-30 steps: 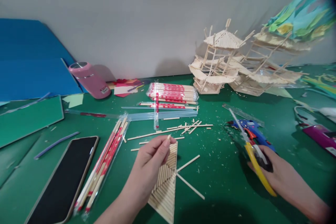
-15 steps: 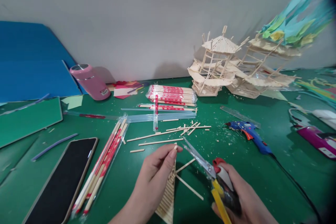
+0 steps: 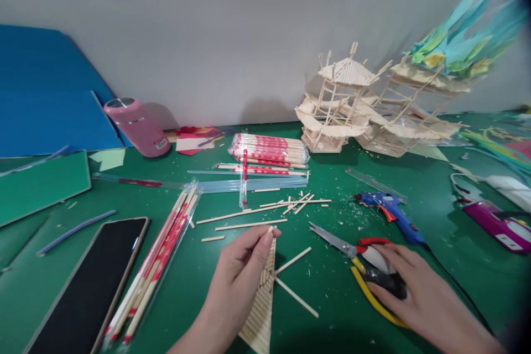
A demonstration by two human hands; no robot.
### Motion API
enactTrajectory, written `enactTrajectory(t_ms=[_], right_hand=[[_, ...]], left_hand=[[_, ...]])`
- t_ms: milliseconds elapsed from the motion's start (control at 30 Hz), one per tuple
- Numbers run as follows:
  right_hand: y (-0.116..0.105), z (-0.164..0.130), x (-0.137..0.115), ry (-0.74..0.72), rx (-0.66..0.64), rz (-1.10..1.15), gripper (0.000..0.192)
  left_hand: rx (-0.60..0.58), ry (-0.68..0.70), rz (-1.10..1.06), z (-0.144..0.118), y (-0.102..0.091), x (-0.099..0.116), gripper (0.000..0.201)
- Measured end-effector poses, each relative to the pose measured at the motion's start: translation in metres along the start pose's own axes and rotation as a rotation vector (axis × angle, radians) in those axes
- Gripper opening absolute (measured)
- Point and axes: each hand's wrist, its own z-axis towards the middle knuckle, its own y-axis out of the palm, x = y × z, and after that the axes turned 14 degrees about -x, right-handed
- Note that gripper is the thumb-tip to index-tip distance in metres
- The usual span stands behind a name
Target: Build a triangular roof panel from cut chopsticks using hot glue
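My left hand (image 3: 238, 276) is closed in a pinch on a short wooden stick piece (image 3: 271, 229), whose tip shows between thumb and finger. Partly hidden below that hand is a triangular panel of glued sticks (image 3: 259, 321), with two loose-ended sticks (image 3: 295, 297) fanning out to its right. At the right, my right hand (image 3: 409, 282) is closed around the handles of scissors (image 3: 342, 243) with red and yellow grips. Their blades point up and left, nearly together, low over the green table.
Cut sticks (image 3: 251, 225) lie ahead of my hands. A blue glue gun (image 3: 390, 213) with a cord is just beyond the scissors. Wrapped chopsticks (image 3: 157, 265) and a phone (image 3: 89, 287) lie left. Stick-built pavilions (image 3: 348, 105) and a pink flask (image 3: 139, 127) stand behind.
My right hand has moved right with the scissors, turning them flatter and lower; their blades have come closer together. My left hand has barely shifted, still pinching the stick piece.
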Motion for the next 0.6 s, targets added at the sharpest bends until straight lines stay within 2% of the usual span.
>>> enactTrajectory(t_ms=[100,167,367,500,600], right_hand=[[-0.021,0.009,0.004,-0.052,-0.016,-0.024,0.036],[-0.028,0.026,0.001,-0.085,0.063,0.007,0.027],[-0.013,0.079,-0.015,-0.174,0.021,0.054,0.023],[-0.008,0.081,-0.013,-0.164,0.017,0.073,0.021],[-0.015,0.071,-0.020,-0.113,0.058,0.113,0.018]], left_hand=[[0.007,0.009,0.007,0.000,0.001,0.000,0.016],[0.003,0.010,0.003,0.000,0.002,0.001,0.016],[0.062,-0.001,0.001,-0.003,-0.007,0.002,0.017],[0.117,0.007,0.057,-0.006,-0.021,-0.002,0.018],[0.098,0.070,0.223,-0.010,-0.027,-0.009,0.013]])
